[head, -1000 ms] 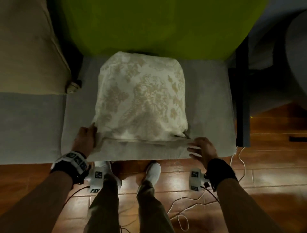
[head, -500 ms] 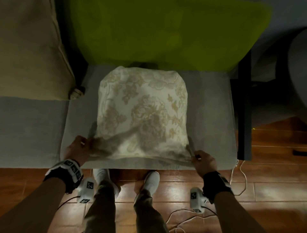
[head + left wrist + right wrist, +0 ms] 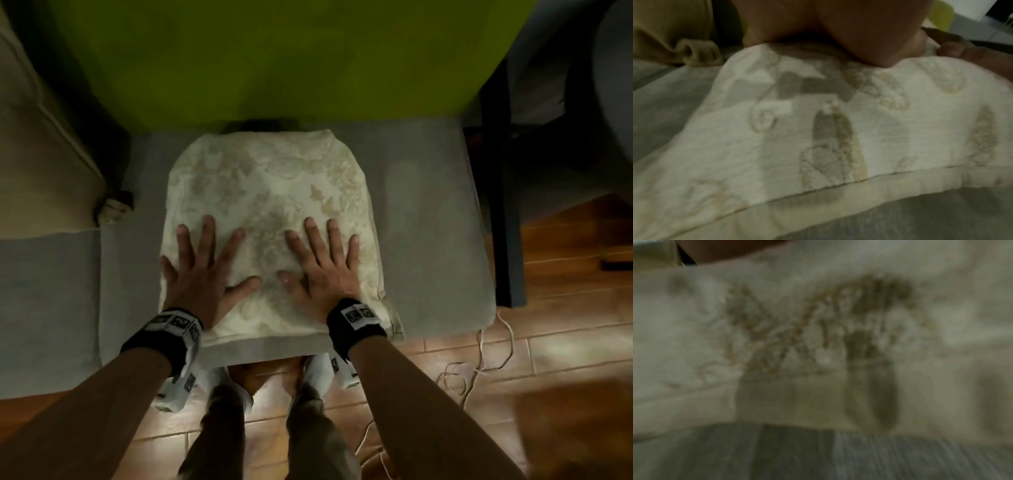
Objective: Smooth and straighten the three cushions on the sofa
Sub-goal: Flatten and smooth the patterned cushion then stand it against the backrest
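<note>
Head view: I look down on a grey sofa seat [image 3: 428,240] with a green backrest [image 3: 274,58] behind it and a beige cushion [image 3: 41,164] at the left edge.
Sofa: the grey seat carries the one cushion I am working on; a wooden floor [image 3: 565,342] and loose white cables [image 3: 479,363] lie in front.
Cream floral cushion [image 3: 267,192]: it lies flat on the seat, its far edge against the green backrest and its near hem close to the seat's front edge.
Left hand [image 3: 198,270]: grip flat, fingers straight and spread, palm pressing the near left part of the floral cushion.
Right hand [image 3: 325,263]: grip flat too, fingers spread, pressing the near right part; it holds nothing.
Left wrist view: the heel of my hand sinks into the cover [image 3: 818,129], and the hem looks fairly straight.
Right wrist view: blurred, so I see only cream fabric and the grey seat below.
Progress: I judge this cushion squared up and in its smoothing stage, close to finished.
Left to do: I cannot tell the state of the other two cushions; only the beige one shows, and only partly.
</note>
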`<action>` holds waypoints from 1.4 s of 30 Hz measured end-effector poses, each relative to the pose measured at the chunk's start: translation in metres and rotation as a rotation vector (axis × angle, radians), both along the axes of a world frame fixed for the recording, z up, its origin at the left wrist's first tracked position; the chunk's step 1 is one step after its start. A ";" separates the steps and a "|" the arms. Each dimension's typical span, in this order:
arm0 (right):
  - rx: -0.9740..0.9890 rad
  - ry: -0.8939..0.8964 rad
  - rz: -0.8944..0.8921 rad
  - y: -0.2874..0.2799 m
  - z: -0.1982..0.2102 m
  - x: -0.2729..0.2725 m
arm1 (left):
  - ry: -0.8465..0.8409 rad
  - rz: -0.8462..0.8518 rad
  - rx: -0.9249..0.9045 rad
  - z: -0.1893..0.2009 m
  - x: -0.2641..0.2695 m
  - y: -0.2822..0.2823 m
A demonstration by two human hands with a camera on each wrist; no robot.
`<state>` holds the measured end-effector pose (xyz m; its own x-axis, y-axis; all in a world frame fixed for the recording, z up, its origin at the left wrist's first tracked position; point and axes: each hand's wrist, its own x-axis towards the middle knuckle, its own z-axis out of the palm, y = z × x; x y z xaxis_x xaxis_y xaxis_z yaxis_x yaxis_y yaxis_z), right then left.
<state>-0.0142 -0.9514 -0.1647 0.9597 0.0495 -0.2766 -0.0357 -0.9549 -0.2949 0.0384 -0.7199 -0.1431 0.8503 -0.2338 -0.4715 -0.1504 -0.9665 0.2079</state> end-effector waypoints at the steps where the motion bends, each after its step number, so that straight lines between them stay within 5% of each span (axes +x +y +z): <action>1: -0.010 0.007 0.000 -0.001 -0.011 -0.004 | 0.025 -0.012 0.020 -0.011 -0.001 0.003; 8: 0.004 0.048 -0.123 -0.032 -0.048 -0.042 | 0.036 -0.025 -0.021 -0.040 -0.004 0.002; 13: 0.099 0.351 -0.336 -0.070 -0.043 -0.086 | -0.012 -0.015 -0.153 -0.023 -0.011 0.008; 16: 0.114 0.247 -0.313 -0.105 -0.024 -0.116 | -0.095 0.012 -0.338 -0.013 -0.016 0.035; 18: 0.229 0.184 -0.608 -0.115 -0.004 -0.121 | -0.129 0.172 -0.496 -0.005 -0.021 0.055; 20: 0.478 0.160 -0.864 -0.110 0.018 -0.113 | -0.033 0.509 -0.590 0.007 -0.033 0.071; 23: 0.859 0.334 -0.966 -0.086 0.034 -0.097 | 0.098 0.811 -0.503 0.015 -0.051 0.090; 28: 0.666 0.252 -0.873 -0.082 0.028 -0.088 | 0.306 0.819 -0.424 0.007 -0.064 0.096; 31: 0.401 0.194 -0.828 -0.104 0.022 -0.092 | 0.177 0.758 -0.341 0.007 -0.066 0.095; 36: 0.276 0.254 -1.199 -0.163 0.016 -0.129 | 0.044 0.748 -0.238 0.003 -0.059 0.099; 40: 0.156 0.017 -0.859 -0.142 0.038 -0.132 | -0.138 0.758 -0.298 0.012 -0.051 0.088; 42: 0.091 -0.167 -0.599 -0.093 0.057 -0.113 | -0.379 0.537 -0.364 0.040 -0.047 0.056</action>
